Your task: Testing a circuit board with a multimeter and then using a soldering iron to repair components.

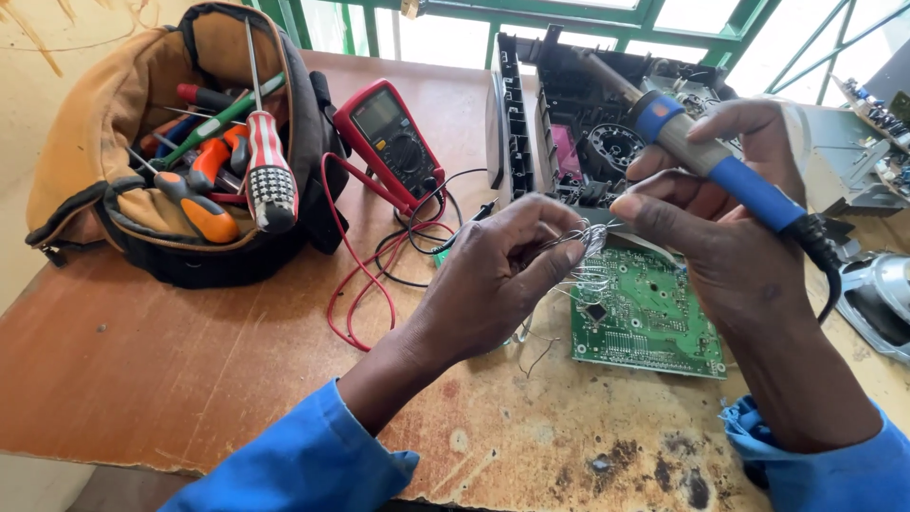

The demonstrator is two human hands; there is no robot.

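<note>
My right hand (730, 228) grips a blue-handled soldering iron (706, 156), its metal tip pointing up and away toward the back. Its thumb also pinches a tangle of thin silver solder wire (583, 251). My left hand (498, 280) holds the same coil of wire from the left, fingers closed on it. Both hands hover just above a green circuit board (649, 318) lying flat on the worn brown table (190, 351).
An open tool bag (114, 204) with several screwdrivers sits at the back left. A red multimeter (389, 137) with red and black leads lies beside it. A black opened appliance casing (578, 123) stands behind the board; more parts lie at the right edge.
</note>
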